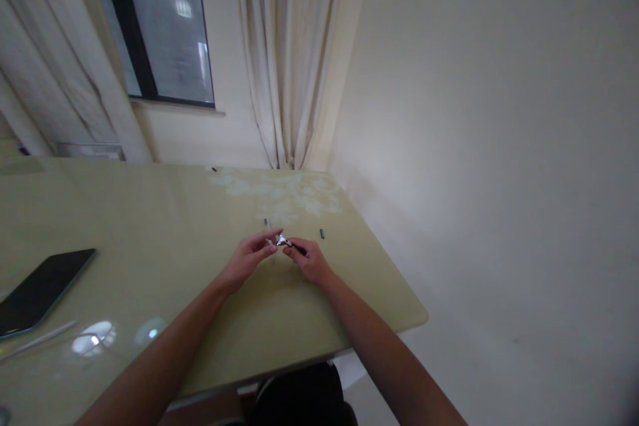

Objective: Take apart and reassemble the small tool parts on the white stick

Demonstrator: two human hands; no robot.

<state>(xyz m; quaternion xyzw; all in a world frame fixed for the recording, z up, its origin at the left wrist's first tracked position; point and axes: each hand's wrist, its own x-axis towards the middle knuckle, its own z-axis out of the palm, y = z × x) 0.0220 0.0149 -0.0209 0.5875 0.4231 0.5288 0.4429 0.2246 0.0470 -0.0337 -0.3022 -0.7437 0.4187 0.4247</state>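
Above the pale table (200, 213), a small shiny metal piece with a dark handle (282, 240) is held between both hands. My right hand (312, 261) is closed round its dark handle. My left hand (248, 256) pinches the shiny end with thumb and fingers. Just behind my left fingers lies a thin light stick (266, 222) with a dark tip. To the right of the hands sits a small dark piece (322, 233). The exact kind of the held item is too small to tell.
A black tablet (42, 289) lies at the left, with a white pen-like stick (40, 341) in front of it. Near the back edge is a tiny dark item (214, 169). A wall (479, 180) borders the table's right side; curtains (287, 46) hang behind.
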